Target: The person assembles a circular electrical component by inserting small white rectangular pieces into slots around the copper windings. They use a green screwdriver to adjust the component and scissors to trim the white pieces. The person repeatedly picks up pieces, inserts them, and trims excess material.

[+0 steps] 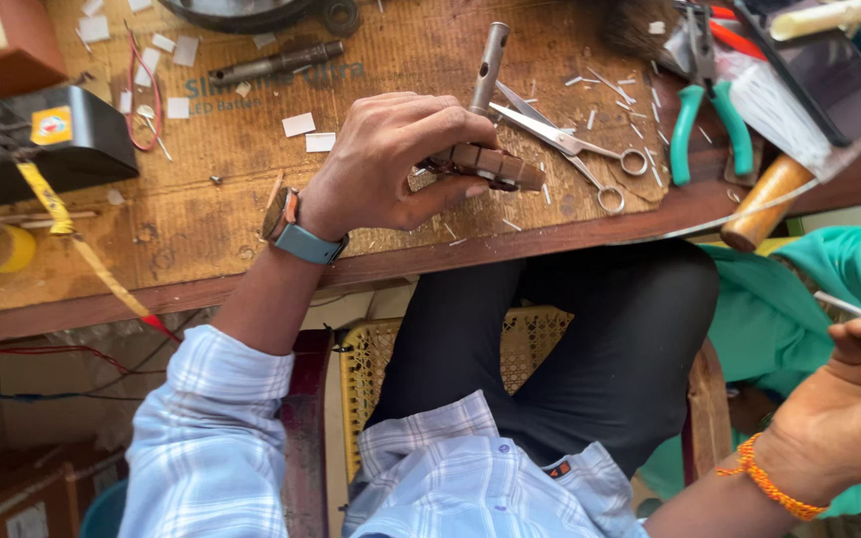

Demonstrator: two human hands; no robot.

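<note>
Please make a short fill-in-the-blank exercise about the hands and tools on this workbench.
1. The left hand holds a brown segmented part and wears a ____ on its wrist.
2. The scissors lie ____, blades apart.
3. The pliers have ____ handles.
4. The right hand wears an ____ thread on its wrist.

Missing words: watch; open; green; orange

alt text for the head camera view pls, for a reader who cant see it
Seen from above, a seated person's left hand grips a brown segmented block on a cardboard-covered workbench, beside scissors and green-handled pliers. The right hand, off to the side below the bench, pinches a thin pale strip.
</note>
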